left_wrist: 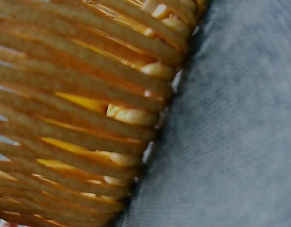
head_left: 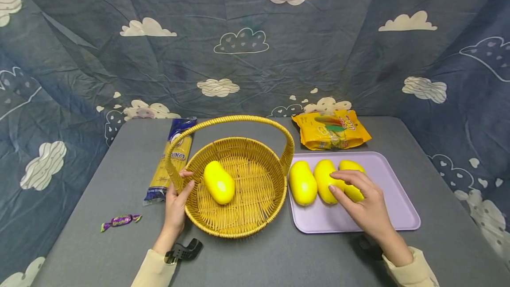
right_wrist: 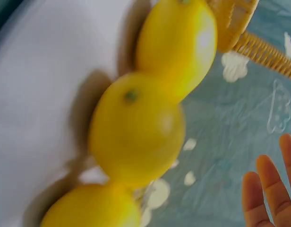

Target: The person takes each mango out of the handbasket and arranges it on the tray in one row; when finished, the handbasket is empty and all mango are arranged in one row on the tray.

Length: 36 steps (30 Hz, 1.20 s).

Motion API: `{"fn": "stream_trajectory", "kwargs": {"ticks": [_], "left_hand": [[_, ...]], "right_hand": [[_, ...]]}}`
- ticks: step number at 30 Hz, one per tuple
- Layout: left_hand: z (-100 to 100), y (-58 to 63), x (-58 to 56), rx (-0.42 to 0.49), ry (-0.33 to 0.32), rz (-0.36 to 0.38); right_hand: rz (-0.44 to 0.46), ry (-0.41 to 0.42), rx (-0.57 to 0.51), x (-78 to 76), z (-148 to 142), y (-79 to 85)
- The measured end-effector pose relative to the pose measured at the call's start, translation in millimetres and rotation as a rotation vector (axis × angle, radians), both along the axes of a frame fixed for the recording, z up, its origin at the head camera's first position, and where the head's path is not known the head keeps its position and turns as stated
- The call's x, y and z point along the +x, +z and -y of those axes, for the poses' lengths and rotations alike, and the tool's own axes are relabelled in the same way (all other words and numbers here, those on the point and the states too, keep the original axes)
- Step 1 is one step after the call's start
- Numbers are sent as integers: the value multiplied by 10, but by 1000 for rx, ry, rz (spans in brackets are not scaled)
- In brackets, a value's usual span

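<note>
My left hand [head_left: 175,209] grips the left side of a woven basket [head_left: 256,189] by the foot of its tall handle, thumb over the rim. One yellow mango [head_left: 218,183] lies inside it, toward the left. Three more mangoes stand in a row on a lilac tray [head_left: 394,194]: a left mango [head_left: 303,184], a middle mango [head_left: 324,183] and a right mango [head_left: 352,166]. Over the middle and right ones is my right hand [head_left: 368,207], thumb and fingers spread apart, nothing held. The right wrist view shows its fingers [right_wrist: 273,189] away from the mangoes.
Behind the tray lies an orange-yellow packet [head_left: 332,129]. A pack of spaghetti [head_left: 169,163] lies left of the basket, partly behind its handle. Nearer the front left is a purple wrapped candy [head_left: 121,221]. A patterned cloth [head_left: 239,8] hangs behind the grey table [head_left: 255,260].
</note>
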<state>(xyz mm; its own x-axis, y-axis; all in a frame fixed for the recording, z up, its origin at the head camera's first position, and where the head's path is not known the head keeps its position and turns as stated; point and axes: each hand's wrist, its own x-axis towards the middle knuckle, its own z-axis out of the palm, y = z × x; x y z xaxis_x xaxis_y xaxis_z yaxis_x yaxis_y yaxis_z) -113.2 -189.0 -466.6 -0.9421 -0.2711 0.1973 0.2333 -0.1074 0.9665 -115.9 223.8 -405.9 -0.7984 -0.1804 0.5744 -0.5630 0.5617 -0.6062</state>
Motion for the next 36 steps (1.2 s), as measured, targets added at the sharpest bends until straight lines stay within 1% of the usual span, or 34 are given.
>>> {"fn": "stream_trajectory", "kwargs": {"ticks": [5,7,11,13,16,19,22,28,36], "left_hand": [[-2,-3,2,6,-2,4],[-4,-11,1,10,-3,3],[-3,-23,2,13,0,-1],[-3,-20,2,10,-3,-3],[-5,-13,2,7,-10,-3],[-4,-8,2,6,-9,-2],[-4,-8,1,5,-8,-1],[-9,-4,-1,8,-7,-3],[-10,-6,-2,5,-6,-5]], "right_hand": [[8,103,-34,11,262,78],[-10,156,-51,11,386,129],[-84,276,-83,-5,643,259],[-102,328,-91,-30,742,280],[-77,386,-84,-90,856,257],[-33,424,-47,-147,966,241],[-7,445,20,-183,1089,273],[40,451,157,-249,1305,368],[151,469,259,-385,1519,453]]}}
